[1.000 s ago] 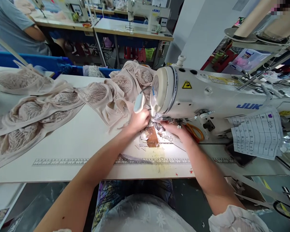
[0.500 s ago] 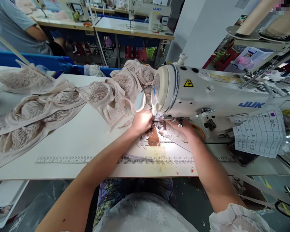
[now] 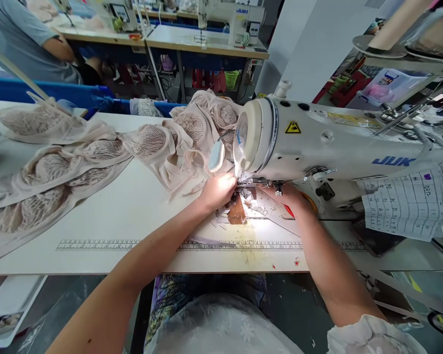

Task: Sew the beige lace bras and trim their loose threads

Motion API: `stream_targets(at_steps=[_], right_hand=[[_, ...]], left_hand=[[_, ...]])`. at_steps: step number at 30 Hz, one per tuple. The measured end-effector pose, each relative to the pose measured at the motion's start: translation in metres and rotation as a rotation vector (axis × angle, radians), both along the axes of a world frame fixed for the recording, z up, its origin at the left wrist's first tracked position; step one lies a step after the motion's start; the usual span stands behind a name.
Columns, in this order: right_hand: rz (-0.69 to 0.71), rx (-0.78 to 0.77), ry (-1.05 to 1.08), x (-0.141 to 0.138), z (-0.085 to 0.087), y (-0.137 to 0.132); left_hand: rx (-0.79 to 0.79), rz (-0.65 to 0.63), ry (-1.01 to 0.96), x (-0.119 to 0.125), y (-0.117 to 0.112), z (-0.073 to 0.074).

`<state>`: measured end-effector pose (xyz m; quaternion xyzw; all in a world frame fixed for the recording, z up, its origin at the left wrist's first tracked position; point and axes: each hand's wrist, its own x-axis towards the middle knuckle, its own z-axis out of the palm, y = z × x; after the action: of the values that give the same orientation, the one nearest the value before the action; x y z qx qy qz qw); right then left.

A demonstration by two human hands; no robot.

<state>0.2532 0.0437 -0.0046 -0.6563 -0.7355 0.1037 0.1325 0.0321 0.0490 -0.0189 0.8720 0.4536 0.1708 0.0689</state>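
A white Juki sewing machine point(image 3: 317, 142) stands on the white table point(image 3: 133, 211). My left hand point(image 3: 217, 191) rests just left of the needle area, fingers curled and pressed on beige fabric under the machine head. My right hand point(image 3: 291, 196) lies under the machine arm, to the right of the needle, fingers hidden against the fabric. A chain of beige lace bras point(image 3: 162, 147) trails from the needle leftward across the table. A brown patch point(image 3: 237, 212) and paper scraps lie lit in front of the needle.
A printed ruler strip point(image 3: 133, 244) runs along the table's front edge. A paper chart point(image 3: 406, 204) hangs off the machine. Another person in a blue shirt point(image 3: 25, 39) sits at the far left. More sewing machines point(image 3: 232, 19) stand behind.
My right hand has slid a little to the right under the machine arm. My left hand stays by the needle. The view has shifted slightly.
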Motion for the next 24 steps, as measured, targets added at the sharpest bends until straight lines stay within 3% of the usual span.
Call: stream_targets(at_steps=[12, 19, 24], right_hand=[[0.086, -0.01, 0.0, -0.015, -0.005, -0.003], [0.164, 0.048, 0.021, -0.019, -0.014, -0.005], [0.191, 0.05, 0.038, -0.02, -0.007, -0.008]], left_hand=[[0.11, -0.061, 0.07, -0.009, -0.005, -0.001], [0.098, -0.055, 0.043, -0.016, -0.003, -0.003], [0.09, -0.084, 0.005, -0.018, -0.002, -0.002]])
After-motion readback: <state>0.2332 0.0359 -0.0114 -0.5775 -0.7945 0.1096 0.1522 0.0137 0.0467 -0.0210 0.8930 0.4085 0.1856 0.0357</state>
